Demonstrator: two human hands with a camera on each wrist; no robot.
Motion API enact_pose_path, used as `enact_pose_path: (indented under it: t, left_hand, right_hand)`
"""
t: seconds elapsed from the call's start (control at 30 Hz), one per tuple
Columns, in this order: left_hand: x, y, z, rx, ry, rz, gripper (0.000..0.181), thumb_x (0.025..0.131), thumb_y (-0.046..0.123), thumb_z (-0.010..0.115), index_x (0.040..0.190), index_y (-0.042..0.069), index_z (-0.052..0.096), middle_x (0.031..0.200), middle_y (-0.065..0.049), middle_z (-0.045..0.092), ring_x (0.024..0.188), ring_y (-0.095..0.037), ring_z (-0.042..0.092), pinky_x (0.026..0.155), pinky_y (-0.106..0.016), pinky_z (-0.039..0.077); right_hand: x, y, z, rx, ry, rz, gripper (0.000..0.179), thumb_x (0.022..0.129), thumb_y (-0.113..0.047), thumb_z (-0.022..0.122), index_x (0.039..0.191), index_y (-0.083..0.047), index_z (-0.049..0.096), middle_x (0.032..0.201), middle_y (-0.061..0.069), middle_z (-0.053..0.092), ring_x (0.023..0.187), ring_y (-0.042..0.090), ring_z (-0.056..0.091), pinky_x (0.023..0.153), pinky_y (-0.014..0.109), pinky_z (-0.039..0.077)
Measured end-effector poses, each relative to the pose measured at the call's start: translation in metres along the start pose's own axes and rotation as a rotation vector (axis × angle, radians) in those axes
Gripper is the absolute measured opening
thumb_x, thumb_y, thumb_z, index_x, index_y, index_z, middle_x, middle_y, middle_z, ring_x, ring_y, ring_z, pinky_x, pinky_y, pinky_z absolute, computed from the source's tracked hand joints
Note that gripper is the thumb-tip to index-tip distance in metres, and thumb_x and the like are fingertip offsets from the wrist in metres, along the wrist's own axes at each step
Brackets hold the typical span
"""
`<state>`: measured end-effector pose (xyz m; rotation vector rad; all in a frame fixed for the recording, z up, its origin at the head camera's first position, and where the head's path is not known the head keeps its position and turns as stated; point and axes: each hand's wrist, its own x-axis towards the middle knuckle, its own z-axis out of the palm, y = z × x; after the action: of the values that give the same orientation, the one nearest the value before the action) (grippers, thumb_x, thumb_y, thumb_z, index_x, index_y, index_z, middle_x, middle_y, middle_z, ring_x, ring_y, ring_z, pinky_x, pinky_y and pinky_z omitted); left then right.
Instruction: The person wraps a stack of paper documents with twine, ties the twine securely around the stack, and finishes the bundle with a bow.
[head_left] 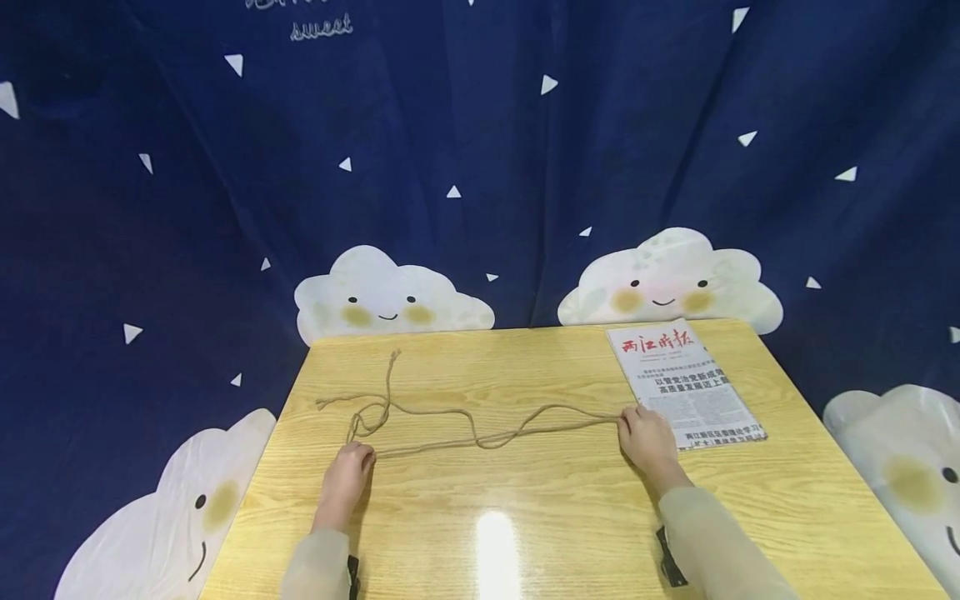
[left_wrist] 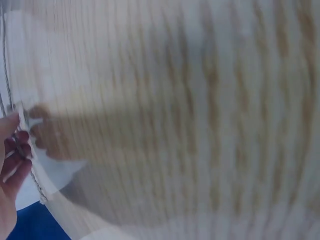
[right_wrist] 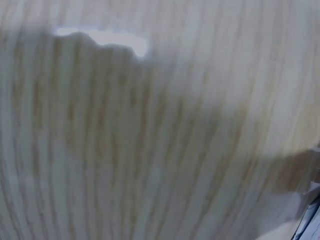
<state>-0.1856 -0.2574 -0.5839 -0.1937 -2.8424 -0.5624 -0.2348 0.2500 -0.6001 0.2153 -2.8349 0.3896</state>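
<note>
A thin brown rope (head_left: 435, 446) lies across the wooden table, doubled into two long strands that cross near the middle. Its two frayed ends spread out at the left, beside a small loose loop. At that side my left hand (head_left: 347, 479) pinches the rope below the loop; in the left wrist view the fingers (left_wrist: 20, 172) and thumb close on the strand. Toward the right, my right hand (head_left: 647, 437) pinches the folded end where both strands meet. The right wrist view shows mostly tabletop, with its hand almost wholly out of frame.
A folded newspaper (head_left: 686, 392) with red and black print lies at the right, just beside my right hand. Behind the wooden table (head_left: 555, 500) hangs a dark blue curtain (head_left: 495, 125) with clouds and small white triangles.
</note>
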Motion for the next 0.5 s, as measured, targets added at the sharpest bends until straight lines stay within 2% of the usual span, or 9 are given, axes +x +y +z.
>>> enact_pose_path:
  t: [0.13,0.23,0.33,0.4,0.47,0.5]
  left_hand:
    - [0.001,0.003,0.0,0.016,0.0,-0.037,0.007,0.081,0.003,0.066,0.087,-0.001,0.066,0.079,-0.007,0.058,0.072,-0.021,0.058,0.061,-0.031,0.053]
    - [0.003,0.007,-0.001,0.013,-0.005,-0.037,0.01,0.079,0.001,0.065,0.089,0.001,0.067,0.086,-0.01,0.061,0.081,-0.027,0.059,0.072,-0.039,0.052]
    - [0.007,0.014,-0.001,-0.021,-0.039,-0.038,0.024,0.074,0.002,0.061,0.097,0.002,0.066,0.102,-0.014,0.062,0.1,-0.036,0.056,0.09,-0.051,0.042]
    - [0.01,0.019,0.0,-0.061,-0.069,-0.037,0.032,0.071,0.004,0.059,0.102,0.001,0.064,0.109,-0.017,0.06,0.11,-0.039,0.05,0.098,-0.055,0.034]
    - [0.012,0.027,0.003,-0.119,-0.089,-0.023,0.034,0.072,0.004,0.059,0.105,-0.001,0.063,0.113,-0.019,0.058,0.113,-0.04,0.047,0.1,-0.056,0.032]
    - [0.014,0.031,0.005,-0.146,-0.096,-0.004,0.033,0.073,0.004,0.059,0.106,-0.001,0.062,0.112,-0.019,0.058,0.111,-0.04,0.048,0.098,-0.056,0.034]
  right_hand:
    - [-0.002,-0.006,-0.002,0.052,-0.034,0.028,0.018,0.088,-0.02,0.054,0.092,-0.003,0.062,0.081,0.008,0.058,0.067,0.024,0.057,0.052,0.035,0.049]
    - [0.001,-0.012,-0.001,0.087,0.009,-0.009,0.015,0.086,-0.015,0.056,0.088,-0.002,0.063,0.081,0.009,0.061,0.066,0.024,0.058,0.053,0.035,0.051]
    - [0.008,-0.024,0.001,0.11,0.086,-0.119,0.009,0.082,-0.009,0.061,0.087,-0.002,0.064,0.081,0.009,0.062,0.07,0.024,0.059,0.06,0.037,0.052]
    - [0.015,-0.035,0.003,0.144,0.114,-0.211,0.01,0.08,-0.006,0.064,0.09,-0.002,0.064,0.084,0.009,0.062,0.076,0.026,0.06,0.067,0.039,0.053]
    - [0.022,-0.051,0.006,0.178,0.114,-0.314,0.016,0.08,-0.005,0.066,0.096,-0.002,0.065,0.09,0.011,0.063,0.084,0.028,0.06,0.076,0.042,0.052]
    - [0.025,-0.06,0.008,0.192,0.106,-0.363,0.019,0.08,-0.004,0.066,0.099,-0.002,0.065,0.095,0.012,0.063,0.089,0.029,0.06,0.081,0.044,0.05]
